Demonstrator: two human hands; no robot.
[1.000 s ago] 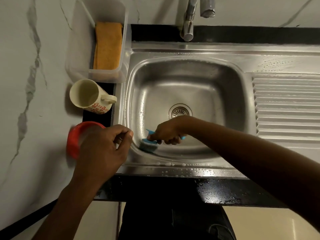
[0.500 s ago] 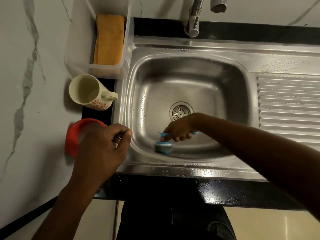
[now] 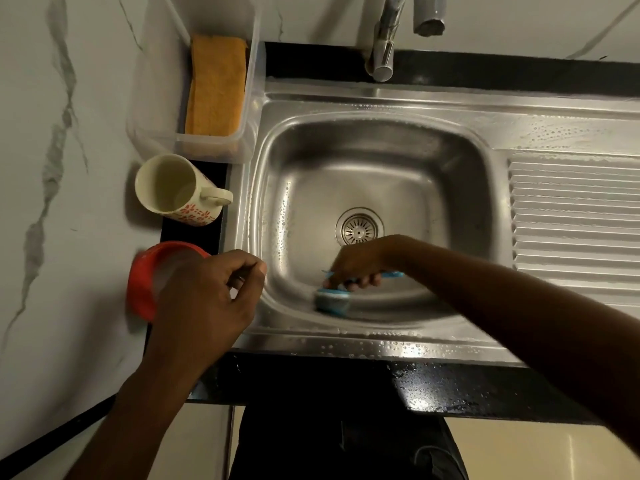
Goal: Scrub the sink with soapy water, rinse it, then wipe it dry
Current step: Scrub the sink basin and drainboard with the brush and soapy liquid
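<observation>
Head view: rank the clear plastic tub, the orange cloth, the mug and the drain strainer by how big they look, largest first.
1. clear plastic tub
2. orange cloth and mug: about alike, so not ranked
3. drain strainer

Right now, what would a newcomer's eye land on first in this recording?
The right hand grips a blue brush, its head down on the near floor of the wet steel sink, in front of the drain. The left hand hovers curled over a red bowl at the sink's left edge; beyond it stand a mug and an orange cloth in a clear tub.
</observation>
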